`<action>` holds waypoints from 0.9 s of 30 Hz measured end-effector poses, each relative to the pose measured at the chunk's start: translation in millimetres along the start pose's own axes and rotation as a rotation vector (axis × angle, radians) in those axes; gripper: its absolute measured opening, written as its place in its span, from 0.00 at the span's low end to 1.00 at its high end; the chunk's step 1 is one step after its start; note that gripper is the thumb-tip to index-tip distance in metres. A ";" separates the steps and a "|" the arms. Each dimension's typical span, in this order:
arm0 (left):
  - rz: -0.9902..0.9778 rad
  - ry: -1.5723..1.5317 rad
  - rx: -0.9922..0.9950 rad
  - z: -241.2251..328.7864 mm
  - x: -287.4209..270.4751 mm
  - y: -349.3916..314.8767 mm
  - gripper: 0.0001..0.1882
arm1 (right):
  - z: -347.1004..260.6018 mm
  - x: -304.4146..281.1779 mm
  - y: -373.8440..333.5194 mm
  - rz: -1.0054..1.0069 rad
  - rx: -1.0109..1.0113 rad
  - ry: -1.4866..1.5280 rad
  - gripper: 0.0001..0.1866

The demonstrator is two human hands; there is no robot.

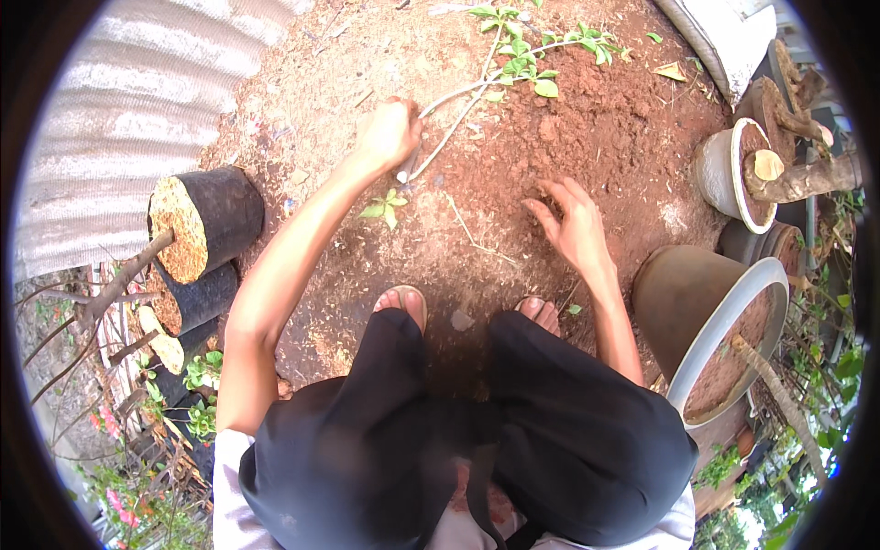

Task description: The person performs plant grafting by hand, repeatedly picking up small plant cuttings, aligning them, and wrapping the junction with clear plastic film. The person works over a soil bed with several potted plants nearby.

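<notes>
My left hand [390, 137] is closed around the lower stem of a leafy cutting [454, 94], whose pale cut end shows just below the fist. Two bare, greyish stems run up and right from there, crossing near green leaves [522, 64] that lie on the ground. Over the reddish soil to the right, my right hand [577, 225] hangs with its fingers apart and slightly bent, holding nothing. A small leafy sprig [386, 209] lies below my left hand. Between the hands is a thin dry twig [472, 234].
Loose, crumbly soil [600, 124] is heaped ahead on the right. At right stand a white pot [710, 174] with a cut trunk and a big grey pot [683, 302]. Black planting bags [229, 211] lie at left beside a corrugated sheet [147, 110]. A white sack [724, 46] lies far right.
</notes>
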State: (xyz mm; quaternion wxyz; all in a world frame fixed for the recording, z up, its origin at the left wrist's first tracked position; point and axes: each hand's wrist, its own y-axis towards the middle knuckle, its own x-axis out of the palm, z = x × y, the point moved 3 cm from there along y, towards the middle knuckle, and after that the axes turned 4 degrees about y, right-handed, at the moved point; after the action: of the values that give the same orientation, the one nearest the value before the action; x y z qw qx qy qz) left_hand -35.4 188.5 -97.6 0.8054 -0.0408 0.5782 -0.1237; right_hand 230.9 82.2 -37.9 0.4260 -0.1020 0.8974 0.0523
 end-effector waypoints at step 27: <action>0.046 -1.645 -0.110 33.1 -80.0 -103.8 0.09 | 29.0 19.8 33.7 0.099 -0.054 -0.214 0.17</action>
State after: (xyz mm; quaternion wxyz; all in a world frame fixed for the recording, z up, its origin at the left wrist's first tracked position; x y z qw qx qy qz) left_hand -44.1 105.4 8.6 0.9708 -0.1458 -0.1905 -0.0093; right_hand 232.9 117.5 -71.2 0.5133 -0.0627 0.8491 0.1079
